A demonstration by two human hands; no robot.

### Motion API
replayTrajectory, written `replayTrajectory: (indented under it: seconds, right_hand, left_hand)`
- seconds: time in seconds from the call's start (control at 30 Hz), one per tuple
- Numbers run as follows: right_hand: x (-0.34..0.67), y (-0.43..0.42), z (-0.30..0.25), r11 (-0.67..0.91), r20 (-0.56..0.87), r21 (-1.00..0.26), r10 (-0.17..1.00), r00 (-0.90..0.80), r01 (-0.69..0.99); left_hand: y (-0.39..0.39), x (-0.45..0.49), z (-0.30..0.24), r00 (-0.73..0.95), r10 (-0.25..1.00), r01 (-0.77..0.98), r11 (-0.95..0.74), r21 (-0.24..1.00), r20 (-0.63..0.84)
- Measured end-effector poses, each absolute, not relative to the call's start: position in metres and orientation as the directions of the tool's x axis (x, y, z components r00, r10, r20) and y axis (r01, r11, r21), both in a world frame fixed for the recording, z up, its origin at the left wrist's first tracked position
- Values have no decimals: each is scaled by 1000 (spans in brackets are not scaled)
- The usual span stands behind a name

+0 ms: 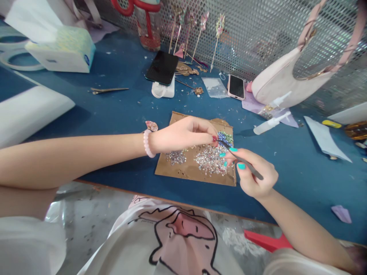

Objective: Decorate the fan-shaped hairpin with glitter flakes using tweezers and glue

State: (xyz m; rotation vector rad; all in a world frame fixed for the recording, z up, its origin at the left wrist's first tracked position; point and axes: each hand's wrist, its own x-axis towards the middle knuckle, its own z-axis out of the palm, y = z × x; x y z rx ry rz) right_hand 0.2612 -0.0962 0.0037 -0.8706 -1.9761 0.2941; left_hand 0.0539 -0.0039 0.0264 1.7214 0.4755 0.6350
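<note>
Pinching slim, dark tweezers [251,168], the right hand [260,164] faces the pinched-together left hand [185,133] over glittering gems [210,160].

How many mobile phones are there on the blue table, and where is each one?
2. A black phone lies over a white object, beyond the cardboard; a pink-edged phone lies farther right, beside a small clear bag. More could be hidden behind other things.

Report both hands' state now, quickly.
Left hand: closed, thumb and fingertips drawn together; whether it holds something small cannot be told.
Right hand: closed, holding dark tweezers.
</note>
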Motion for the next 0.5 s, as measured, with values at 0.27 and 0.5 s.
replayTrajectory:
  seconds: [0.27,0.5]
  right_hand:
    - [260,-96,4,723,665,-529,679,-312,444]
    - [261,-97,3,742,675,-527,661,-326,414]
  left_hand:
    - [-2,53,26,778,586,-44,-310,950,228]
    - [-4,51,26,767,552,-96,-406,909,328]
